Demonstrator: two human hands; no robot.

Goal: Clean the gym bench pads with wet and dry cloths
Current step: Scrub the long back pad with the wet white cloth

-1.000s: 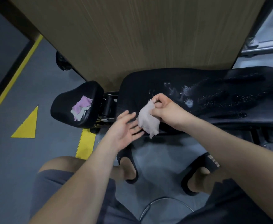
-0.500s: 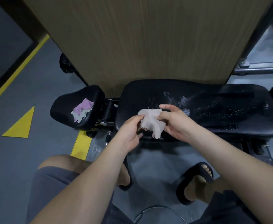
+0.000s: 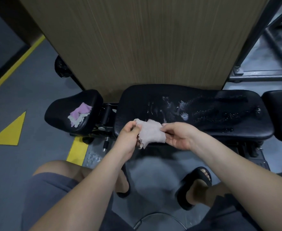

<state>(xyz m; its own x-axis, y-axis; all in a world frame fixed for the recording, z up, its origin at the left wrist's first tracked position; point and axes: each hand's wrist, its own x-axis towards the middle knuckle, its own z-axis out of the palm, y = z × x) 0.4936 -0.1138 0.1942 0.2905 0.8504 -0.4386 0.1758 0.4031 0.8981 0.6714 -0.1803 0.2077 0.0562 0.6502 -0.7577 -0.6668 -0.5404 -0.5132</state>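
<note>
A person's left hand and right hand pinch a cloth by its ends over the wet pad's near left corner; a pink cloth lies on the seat pad.

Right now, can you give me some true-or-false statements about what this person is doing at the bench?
1. The left hand and the right hand both hold a pale cloth near the front edge of the long pad. True.
2. The long pad is dry. False: droplets and white streaks lie on it.
3. A pink cloth rests on the small pad to the left. True.
4. The person wears gloves. False: both hands are bare.
</note>
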